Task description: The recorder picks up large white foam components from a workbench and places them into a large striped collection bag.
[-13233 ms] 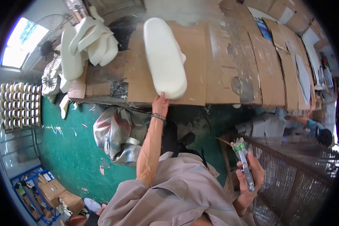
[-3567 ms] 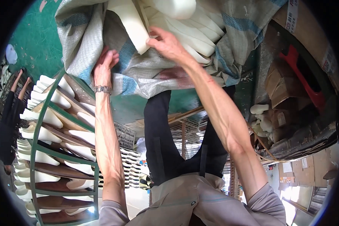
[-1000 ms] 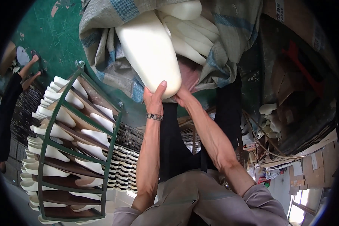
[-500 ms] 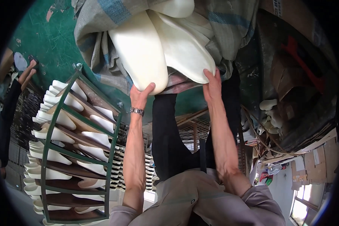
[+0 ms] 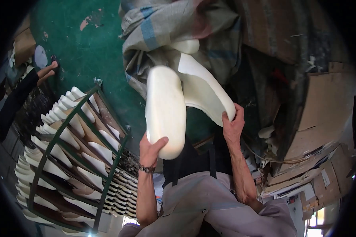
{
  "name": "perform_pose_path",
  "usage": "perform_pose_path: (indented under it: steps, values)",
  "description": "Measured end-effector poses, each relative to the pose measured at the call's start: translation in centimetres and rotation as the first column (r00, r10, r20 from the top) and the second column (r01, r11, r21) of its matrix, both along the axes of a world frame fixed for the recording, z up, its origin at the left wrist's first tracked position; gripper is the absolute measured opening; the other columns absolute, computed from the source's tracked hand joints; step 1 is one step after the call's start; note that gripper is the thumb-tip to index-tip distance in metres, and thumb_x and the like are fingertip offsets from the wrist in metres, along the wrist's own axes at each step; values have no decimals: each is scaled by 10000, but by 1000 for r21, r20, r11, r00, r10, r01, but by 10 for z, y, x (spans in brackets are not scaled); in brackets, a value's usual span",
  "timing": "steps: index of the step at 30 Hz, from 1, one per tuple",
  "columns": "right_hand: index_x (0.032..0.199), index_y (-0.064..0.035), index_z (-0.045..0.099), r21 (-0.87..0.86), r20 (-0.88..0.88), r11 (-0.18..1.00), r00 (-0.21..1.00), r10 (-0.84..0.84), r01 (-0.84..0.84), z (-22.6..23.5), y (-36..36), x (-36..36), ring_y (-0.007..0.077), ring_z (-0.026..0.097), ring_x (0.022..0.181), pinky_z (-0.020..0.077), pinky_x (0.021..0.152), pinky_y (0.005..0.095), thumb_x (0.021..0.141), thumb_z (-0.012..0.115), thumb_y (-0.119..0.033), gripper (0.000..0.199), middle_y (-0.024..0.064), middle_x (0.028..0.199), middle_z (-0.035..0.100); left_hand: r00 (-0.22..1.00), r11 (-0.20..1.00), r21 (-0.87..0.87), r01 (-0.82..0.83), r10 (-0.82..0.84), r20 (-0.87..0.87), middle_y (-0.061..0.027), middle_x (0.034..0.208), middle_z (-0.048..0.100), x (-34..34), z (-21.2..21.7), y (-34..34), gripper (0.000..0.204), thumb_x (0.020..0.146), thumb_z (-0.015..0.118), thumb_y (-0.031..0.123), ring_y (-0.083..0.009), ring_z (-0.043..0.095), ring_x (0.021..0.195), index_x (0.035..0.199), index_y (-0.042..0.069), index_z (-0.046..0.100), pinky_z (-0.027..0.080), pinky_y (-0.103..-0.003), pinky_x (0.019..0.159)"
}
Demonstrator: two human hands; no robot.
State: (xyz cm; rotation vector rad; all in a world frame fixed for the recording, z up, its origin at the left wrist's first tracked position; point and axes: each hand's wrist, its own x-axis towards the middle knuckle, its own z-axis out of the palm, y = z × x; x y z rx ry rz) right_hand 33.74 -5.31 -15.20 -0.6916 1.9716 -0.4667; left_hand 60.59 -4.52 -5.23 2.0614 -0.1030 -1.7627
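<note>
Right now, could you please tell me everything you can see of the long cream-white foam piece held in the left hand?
The long cream-white foam piece is an elongated slab with rounded ends and a smooth, matt surface that looks like moulded foam. It stands nearly upright in the picture. The left hand grips its lower end, thumb across the front. Its upper end reaches into the grey woven sack with blue stripes, and its right edge lies against a second white curved foam piece, which the right hand holds.

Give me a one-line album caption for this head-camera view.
Left hand and right hand each grip a cream, elongated foam shoe-sole blank at a striped woven sack.
</note>
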Motion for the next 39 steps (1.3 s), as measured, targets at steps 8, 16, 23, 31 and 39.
perform_pose_path:
  steps: [8,16,23,31,39]
  values:
    - [1244,-15,569,-472,-253,726,865,432,-501,141,-38,-18,388,679,1016,555,877,411,688,697,41,573,197,1156,670,999,987,-152,45,-45,1,-142,1189,675,-78,62,6,567,817,769,100,-205,664,1030,1312,-56,539,536,-335,895]
    - [1246,57,492,-515,-485,481,704,520,-710,262,7,-23,423,554,1185,516,951,461,590,768,-47,719,227,1365,516,998,840,-542,-9,-23,-52,-106,1230,630,-115,115,19,641,788,804,119,-185,620,1078,1333,-32,503,503,-325,947]
    - [1204,3,603,-834,-263,416,923,280,-364,330,76,-67,384,539,1234,431,1050,462,852,759,-249,460,214,1303,583,927,604,-785,137,-357,-113,-85,1219,630,-113,155,31,700,767,823,120,-181,622,1080,1363,15,471,518,-329,927]
    - [1517,-4,337,-539,722,562,688,-76,627,347,123,-139,234,503,1298,419,1073,374,841,777,-453,924,144,1433,511,663,435,-879,197,-719,-207,-119,1256,616,-186,211,54,819,748,829,62,-229,632,1134,1429,30,375,538,-377,955]
    - [1432,-10,452,-506,806,308,569,-163,806,282,192,-289,250,610,1193,514,996,387,824,771,-417,799,121,1316,608,233,154,-915,373,-970,-68,-93,1301,591,-361,199,35,778,788,817,56,-177,578,1174,1433,21,384,487,-345,999]
